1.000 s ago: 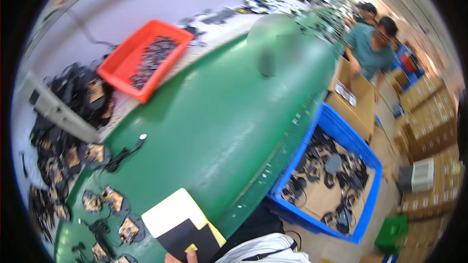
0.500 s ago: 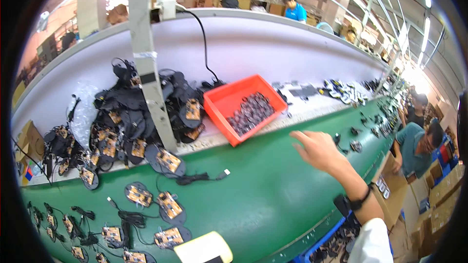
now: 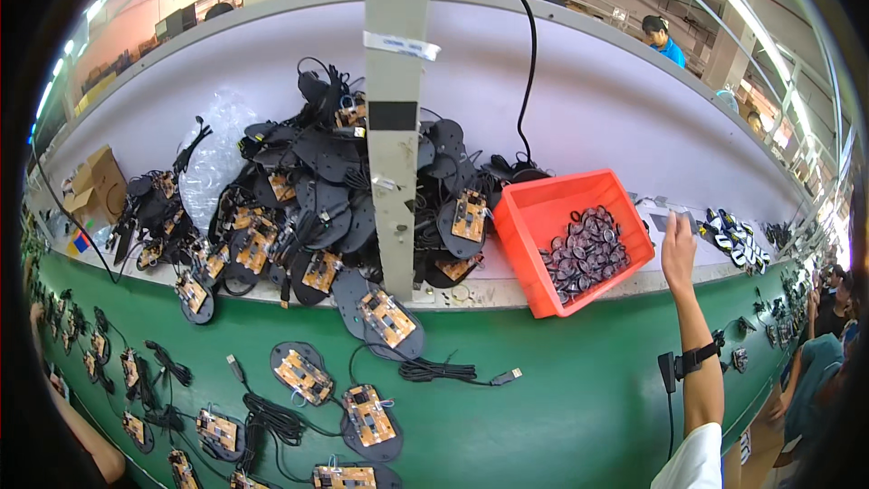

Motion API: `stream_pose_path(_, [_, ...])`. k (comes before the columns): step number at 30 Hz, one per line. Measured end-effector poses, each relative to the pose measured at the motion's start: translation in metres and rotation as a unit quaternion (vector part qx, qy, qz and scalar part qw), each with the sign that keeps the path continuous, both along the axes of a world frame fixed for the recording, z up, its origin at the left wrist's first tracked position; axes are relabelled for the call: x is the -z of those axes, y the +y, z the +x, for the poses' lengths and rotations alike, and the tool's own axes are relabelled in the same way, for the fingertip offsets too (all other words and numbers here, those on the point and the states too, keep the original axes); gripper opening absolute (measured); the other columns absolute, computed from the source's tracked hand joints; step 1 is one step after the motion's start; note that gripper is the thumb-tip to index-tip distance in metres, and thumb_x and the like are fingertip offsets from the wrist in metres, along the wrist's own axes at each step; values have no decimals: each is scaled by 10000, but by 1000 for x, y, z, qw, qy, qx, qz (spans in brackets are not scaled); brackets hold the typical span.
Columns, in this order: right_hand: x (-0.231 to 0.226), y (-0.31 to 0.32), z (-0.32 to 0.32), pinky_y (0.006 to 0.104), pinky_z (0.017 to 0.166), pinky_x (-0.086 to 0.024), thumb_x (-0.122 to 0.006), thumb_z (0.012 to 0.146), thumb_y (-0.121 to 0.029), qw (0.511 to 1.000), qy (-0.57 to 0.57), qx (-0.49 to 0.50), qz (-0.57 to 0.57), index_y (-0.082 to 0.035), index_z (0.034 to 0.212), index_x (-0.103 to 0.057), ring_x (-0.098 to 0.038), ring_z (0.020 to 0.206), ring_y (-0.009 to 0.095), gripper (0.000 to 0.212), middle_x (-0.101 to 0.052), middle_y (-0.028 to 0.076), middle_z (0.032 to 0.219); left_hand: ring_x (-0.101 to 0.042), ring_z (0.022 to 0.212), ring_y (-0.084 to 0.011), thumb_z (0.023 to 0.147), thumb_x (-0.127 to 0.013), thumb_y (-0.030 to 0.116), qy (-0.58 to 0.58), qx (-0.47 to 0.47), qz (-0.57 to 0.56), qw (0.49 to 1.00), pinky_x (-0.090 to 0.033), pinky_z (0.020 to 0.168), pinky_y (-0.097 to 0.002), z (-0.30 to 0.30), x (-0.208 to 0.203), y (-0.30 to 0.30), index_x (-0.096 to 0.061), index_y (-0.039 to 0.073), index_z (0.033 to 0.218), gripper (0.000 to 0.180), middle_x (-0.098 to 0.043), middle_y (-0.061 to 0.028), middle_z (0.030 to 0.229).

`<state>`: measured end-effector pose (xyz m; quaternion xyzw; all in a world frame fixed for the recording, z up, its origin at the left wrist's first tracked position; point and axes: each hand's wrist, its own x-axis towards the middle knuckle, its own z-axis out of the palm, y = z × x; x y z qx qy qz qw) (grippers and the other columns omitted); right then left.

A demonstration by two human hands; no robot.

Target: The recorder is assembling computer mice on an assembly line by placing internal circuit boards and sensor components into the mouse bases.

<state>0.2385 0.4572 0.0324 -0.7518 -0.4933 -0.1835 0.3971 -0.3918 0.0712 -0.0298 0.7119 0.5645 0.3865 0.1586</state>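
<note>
My right hand (image 3: 679, 252) reaches over the belt to the ledge, just right of a red plastic bin (image 3: 518, 258). Its fingers point away from me, stretched out, with nothing visible in them, and the fingertips are beside a flat grey piece (image 3: 663, 223). A black strap (image 3: 695, 359) with a lead circles that wrist. Inside the bin lies a heap of small dark, glossy rounded parts (image 3: 587, 254). Nearer me on the belt are computer mouse bases with brown circuit boards, among them one base (image 3: 369, 418) and a coiled black USB cable (image 3: 439, 369). My left hand is out of sight.
A grey post (image 3: 395, 208) rises at the ledge before a pile of mouse bases (image 3: 312, 204). The green belt (image 3: 543, 380) runs across. White-and-black parts (image 3: 735, 240) lie farther right. Another person's arm (image 3: 81, 430) enters at far left; more people are at far right.
The view has swung left, shifting the bin and pile rightward in the picture. My right hand has moved from above the belt to the ledge. A pale yellow item at the lower edge has left view.
</note>
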Motion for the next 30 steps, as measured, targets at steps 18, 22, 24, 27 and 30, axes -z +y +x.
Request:
stream_pose_path(18, [20,-72,-224,543,763,-535,-751,875,-341,907,-143,-242,-314,52,1217,-513,-653,842,504,573,-674,278,866,-720,767,-368,861,-721,132,-22,52,79,995,-565,698,-426,-27,28,-31,-761,28,946,140,-750,-163,923])
stream_pose_path(22, [-33,-109,-193,536,713,-512,-758,839,-192,919,-188,-221,-266,31,1147,-537,-651,838,492,439,-668,295,874,-704,732,-368,928,-680,149,-13,32,88,995,-560,669,-425,-17,47,-41,-739,-9,944,170,-738,-169,894])
stream_pose_path(24, [-73,-162,-186,546,704,-492,-752,822,-152,922,-167,-234,-261,27,1074,-542,-643,827,485,373,-657,277,867,-699,711,-381,957,-661,184,-17,6,88,996,-557,648,-434,-16,54,-46,-734,-21,936,218,-733,-176,879])
stream_pose_path(27, [-122,-291,-181,530,726,-488,-735,781,-97,894,-225,-225,-315,3,1020,-557,-621,854,483,314,-636,234,842,-698,691,-395,957,-665,186,7,-2,115,993,-552,627,-452,3,47,-44,-730,-32,932,230,-733,-186,874])
stream_pose_path(30, [-153,-412,-176,467,722,-493,-700,755,-27,869,-275,-201,-359,-34,956,-594,-612,836,392,228,-594,160,804,-694,647,-386,978,-649,177,-10,40,81,996,-543,596,-453,16,33,-49,-746,-21,909,231,-725,-182,801])
